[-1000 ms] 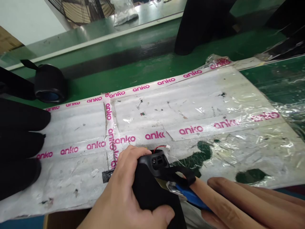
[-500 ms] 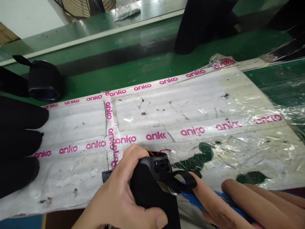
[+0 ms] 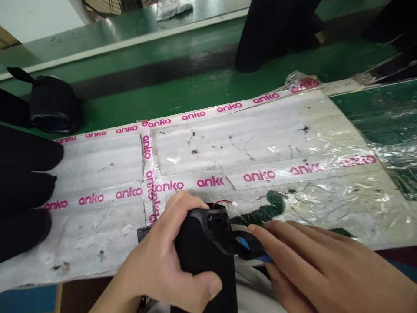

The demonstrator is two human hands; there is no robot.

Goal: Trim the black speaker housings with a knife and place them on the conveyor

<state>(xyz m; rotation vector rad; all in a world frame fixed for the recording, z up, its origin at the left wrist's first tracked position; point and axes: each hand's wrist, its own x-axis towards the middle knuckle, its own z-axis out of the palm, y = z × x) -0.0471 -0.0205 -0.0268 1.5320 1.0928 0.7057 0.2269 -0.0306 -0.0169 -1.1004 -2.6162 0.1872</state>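
Observation:
My left hand [image 3: 176, 256] is wrapped round a black speaker housing [image 3: 205, 261], thumb across its near face and fingers over the top edge. A port recess [image 3: 217, 220] shows at its upper end, and a thin red-and-black wire with a white plug [image 3: 233, 203] sticks out behind it. A black strap loop [image 3: 237, 244] hangs from the housing's right side. My right hand [image 3: 309, 265] closes on the outer end of this loop, fingers together and thumb below, partly hidden. Something blue [image 3: 244, 242] shows through the loop; I cannot make out what it is.
A plastic-covered white board with pink-lettered tape [image 3: 228, 143] lies under the work. Beyond runs a green conveyor [image 3: 182, 93] with another black speaker housing [image 3: 55, 104] at left. Several black cylindrical shapes [image 3: 26, 191] stand at the left edge, a tall black one [image 3: 267, 34] at back.
My right hand has come in left and up, its spread fingers drawing together at the strap. The strap loop has shifted slightly left. My left hand keeps its grip on the housing.

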